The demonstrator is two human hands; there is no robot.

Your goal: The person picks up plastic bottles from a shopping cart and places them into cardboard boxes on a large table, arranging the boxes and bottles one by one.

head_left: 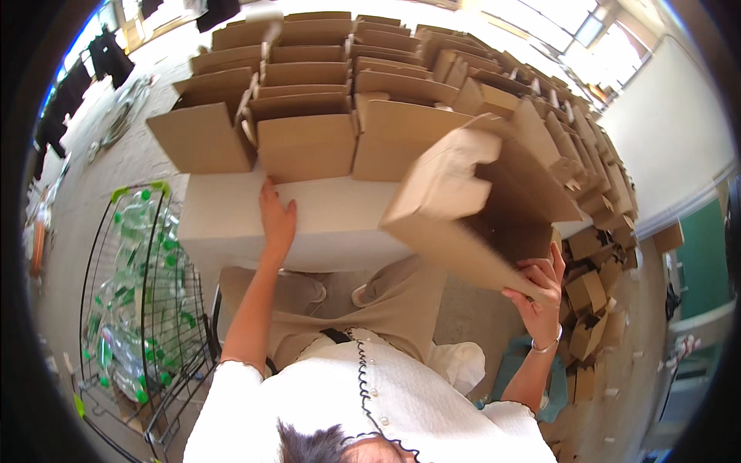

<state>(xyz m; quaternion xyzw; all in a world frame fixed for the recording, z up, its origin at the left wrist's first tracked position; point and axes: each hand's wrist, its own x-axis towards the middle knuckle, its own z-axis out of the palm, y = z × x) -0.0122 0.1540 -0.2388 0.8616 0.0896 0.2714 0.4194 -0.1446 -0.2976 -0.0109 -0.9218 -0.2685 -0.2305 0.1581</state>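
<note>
The left arm reaches forward, its hand [278, 220] palm-down at the white table [332, 210], fingers loosely spread, fingertips just beside the rows of open cartons [305, 145]. The right arm is bent out to the side, its hand [540, 292] clamped on the lower edge of a cardboard box [444, 189], which hangs tilted over the table's right end, its shadowed mouth turned to the right. On the left, a wire cart [160, 187] holds clear bottles [127, 297] with green caps.
</note>
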